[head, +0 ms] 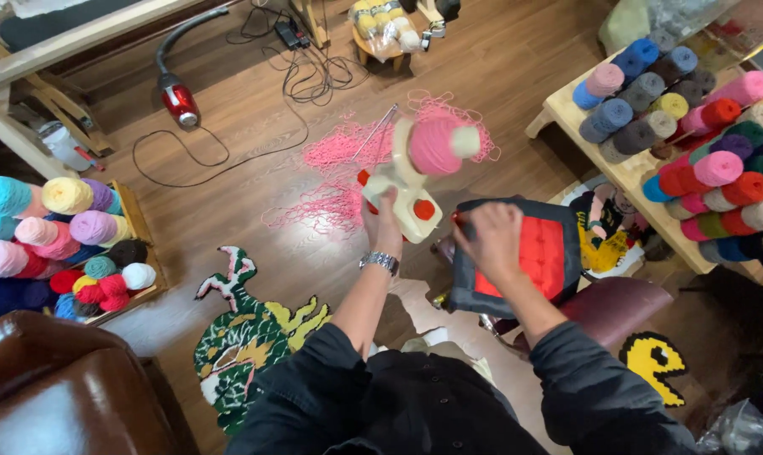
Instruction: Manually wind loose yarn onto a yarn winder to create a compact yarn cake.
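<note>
Brown wood-plank floor (230, 109) – tufted rugs, red vacuum (177, 99), tangled cables. Pale wooden table (600, 164) right, yarn crate (137, 227) left – brown leather chair (69, 388) near corner.

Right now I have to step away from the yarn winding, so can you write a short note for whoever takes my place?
Left hand: grip closed on the cream yarn winder, holding it up.
Right hand: resting on the red and grey cushion on the maroon stool, near the winder's base; holding nothing that I can make out.
Yarn: a pink ball is already wound on the winder's spindle. A loose tangle of pink yarn lies on the wooden floor beyond it.
Done: part of the pink is wound.
Left: the floor tangle is not yet wound.
</note>
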